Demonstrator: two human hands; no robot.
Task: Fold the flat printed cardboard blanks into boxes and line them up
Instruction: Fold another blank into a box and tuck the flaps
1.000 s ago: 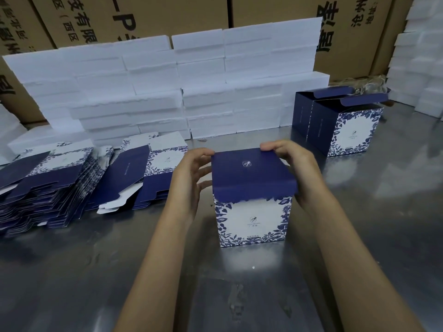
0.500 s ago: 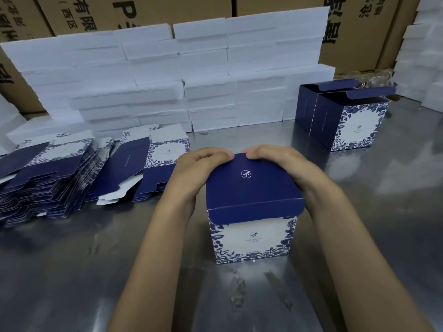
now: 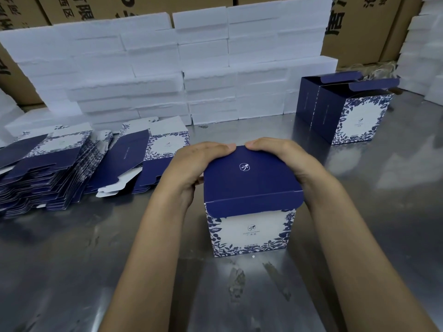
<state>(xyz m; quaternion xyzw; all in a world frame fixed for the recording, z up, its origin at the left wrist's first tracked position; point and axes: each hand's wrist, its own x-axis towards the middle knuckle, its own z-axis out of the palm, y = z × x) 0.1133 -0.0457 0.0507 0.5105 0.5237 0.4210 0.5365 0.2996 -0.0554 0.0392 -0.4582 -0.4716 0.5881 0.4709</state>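
A blue-and-white floral box (image 3: pixel 250 226) stands upright on the steel table in front of me, its dark blue lid folded down with the tuck flap hanging over the front face. My left hand (image 3: pixel 191 166) grips the box's left top edge, fingers curled over the back rim. My right hand (image 3: pixel 285 156) grips the right top edge the same way. Two folded boxes (image 3: pixel 347 111) with open lids stand in a row at the back right. Flat printed blanks (image 3: pixel 48 168) lie stacked at the left, with a second pile (image 3: pixel 148 159) beside them.
White foam blocks (image 3: pixel 191 68) are stacked in a wall along the back, with more at the far right (image 3: pixel 426 56). Brown shipping cartons (image 3: pixel 359 25) stand behind them. The steel table (image 3: pixel 72 271) shows bare metal in front and to the right.
The lid has been folded down flat onto the box. Both hands slid from the lid's sides to its back edge and now press there. The box sits closer to me.
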